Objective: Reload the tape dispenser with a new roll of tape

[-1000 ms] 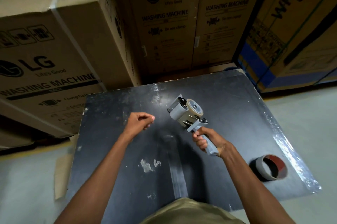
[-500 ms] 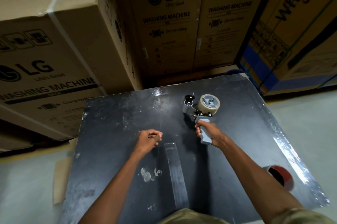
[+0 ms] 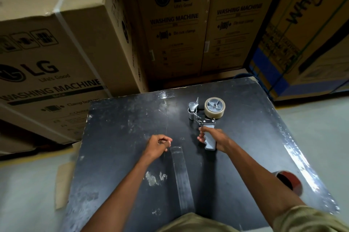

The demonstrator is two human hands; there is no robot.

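A grey hand-held tape dispenser [image 3: 202,118] lies flat on the black table [image 3: 122,137], with a clear roll of tape [image 3: 215,108] mounted on its wheel. My right hand [image 3: 213,140] is closed around the dispenser's grey handle. My left hand [image 3: 159,144] hovers to the left of it as a loose fist; whether it pinches anything is unclear. A strip of clear tape [image 3: 182,178] is stuck along the tabletop, starting just right of my left hand.
A brown cardboard tape core with a red inside [image 3: 289,181] lies near the table's right edge, partly behind my right forearm. Tall cardboard appliance boxes [image 3: 175,23] stand against the table's far and left sides. Grey floor lies to both sides.
My right hand has lowered the dispenser from a tilted, raised pose onto the table, now lying flat and farther away. My left hand stayed fisted and shifted right toward the tape strip.
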